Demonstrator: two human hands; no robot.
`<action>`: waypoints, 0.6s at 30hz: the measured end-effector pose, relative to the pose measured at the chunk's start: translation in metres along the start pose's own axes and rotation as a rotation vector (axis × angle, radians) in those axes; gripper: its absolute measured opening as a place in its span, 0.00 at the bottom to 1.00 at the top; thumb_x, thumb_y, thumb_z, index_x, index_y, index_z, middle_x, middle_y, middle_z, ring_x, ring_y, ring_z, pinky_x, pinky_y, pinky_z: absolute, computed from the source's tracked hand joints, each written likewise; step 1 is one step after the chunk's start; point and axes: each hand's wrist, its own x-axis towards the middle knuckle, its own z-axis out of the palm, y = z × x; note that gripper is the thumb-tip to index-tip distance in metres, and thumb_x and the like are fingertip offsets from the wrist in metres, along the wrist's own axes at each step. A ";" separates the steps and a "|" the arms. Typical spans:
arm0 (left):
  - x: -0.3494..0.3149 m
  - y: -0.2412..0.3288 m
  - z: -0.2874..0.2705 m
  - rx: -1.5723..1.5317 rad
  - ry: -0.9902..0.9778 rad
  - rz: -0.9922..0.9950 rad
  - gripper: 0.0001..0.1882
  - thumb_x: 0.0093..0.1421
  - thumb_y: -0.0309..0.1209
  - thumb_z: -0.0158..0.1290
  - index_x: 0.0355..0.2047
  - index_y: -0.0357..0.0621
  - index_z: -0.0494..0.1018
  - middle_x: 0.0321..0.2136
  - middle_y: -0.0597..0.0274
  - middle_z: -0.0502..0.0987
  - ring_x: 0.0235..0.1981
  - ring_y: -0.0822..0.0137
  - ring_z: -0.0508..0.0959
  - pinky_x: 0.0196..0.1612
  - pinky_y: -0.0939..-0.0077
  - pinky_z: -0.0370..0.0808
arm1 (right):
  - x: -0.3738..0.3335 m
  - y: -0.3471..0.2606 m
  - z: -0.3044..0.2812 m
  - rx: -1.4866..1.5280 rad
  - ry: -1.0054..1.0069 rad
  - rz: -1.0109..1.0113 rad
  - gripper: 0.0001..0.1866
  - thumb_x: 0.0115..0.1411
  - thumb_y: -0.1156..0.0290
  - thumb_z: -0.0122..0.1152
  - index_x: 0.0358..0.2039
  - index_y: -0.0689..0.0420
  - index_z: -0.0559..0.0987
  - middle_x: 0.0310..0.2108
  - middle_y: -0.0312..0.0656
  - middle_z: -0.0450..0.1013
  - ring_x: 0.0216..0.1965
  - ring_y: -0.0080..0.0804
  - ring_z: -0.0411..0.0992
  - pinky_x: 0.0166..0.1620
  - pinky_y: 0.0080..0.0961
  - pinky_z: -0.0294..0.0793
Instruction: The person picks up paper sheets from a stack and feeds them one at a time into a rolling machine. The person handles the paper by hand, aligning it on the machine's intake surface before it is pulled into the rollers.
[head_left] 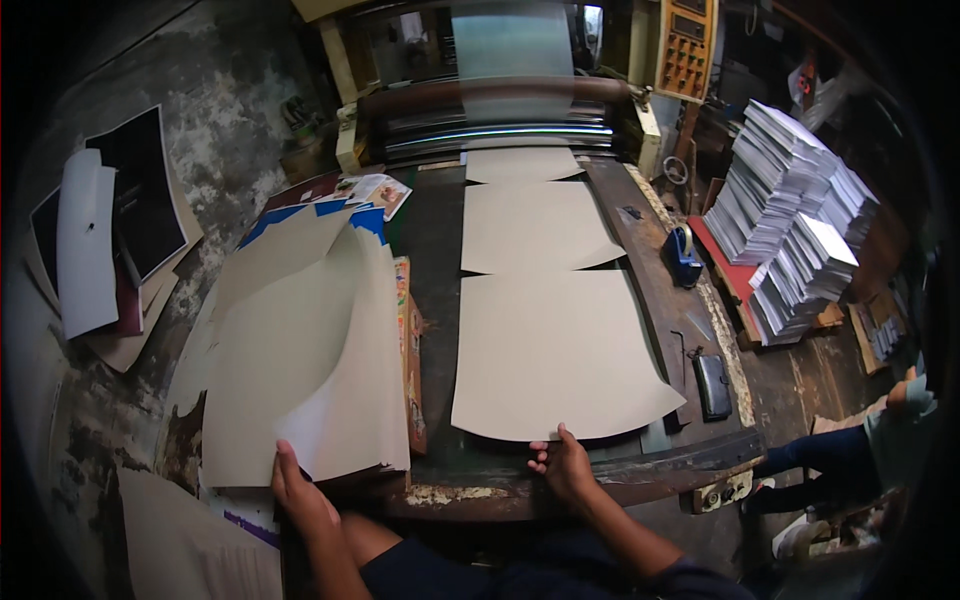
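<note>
My left hand point(304, 500) is at the near edge of a stack of large beige sheets point(385, 400) on the left. Its fingers close on the near corner of the top sheet point(270, 350), whose right side bows up and curls, baring a pale underside. My right hand point(568, 468) pinches the near edge of another beige sheet point(550, 350), thumb on top and fingers curled below. That sheet lies flat on the machine's dark feed table point(432, 350), its right near corner bent up. Two more sheets point(535, 225) lie beyond it in a row, reaching the rollers.
Metal rollers point(490, 135) span the table's far end, beneath a control panel point(686, 45). A blue tape dispenser point(683, 258) and black case point(713, 387) sit along the right edge. Tall paper stacks point(770, 185) stand beyond. Another person point(850, 455) is at the lower right.
</note>
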 end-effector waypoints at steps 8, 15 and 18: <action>-0.044 0.026 -0.003 0.510 -0.633 0.563 0.21 0.66 0.41 0.47 0.21 0.41 0.69 0.23 0.66 0.76 0.31 0.68 0.75 0.61 0.58 0.60 | -0.047 -0.032 0.031 0.019 -0.082 0.060 0.30 0.63 0.43 0.48 0.58 0.49 0.63 0.48 0.45 0.71 0.37 0.34 0.71 0.42 0.41 0.75; -0.052 0.034 -0.002 0.611 -1.087 0.645 0.18 0.58 0.51 0.56 0.37 0.52 0.81 0.41 0.66 0.82 0.60 0.52 0.69 0.67 0.39 0.39 | -0.082 -0.058 0.018 -0.233 -0.408 -0.017 0.18 0.60 0.62 0.59 0.41 0.65 0.71 0.27 0.45 0.71 0.24 0.30 0.69 0.28 0.32 0.75; -0.036 0.029 0.006 0.721 -0.851 0.706 0.26 0.54 0.53 0.59 0.44 0.48 0.79 0.47 0.62 0.79 0.61 0.48 0.67 0.66 0.38 0.45 | -0.090 -0.039 -0.012 -0.205 -0.216 0.101 0.16 0.61 0.61 0.57 0.35 0.64 0.72 0.24 0.43 0.69 0.24 0.28 0.67 0.28 0.31 0.75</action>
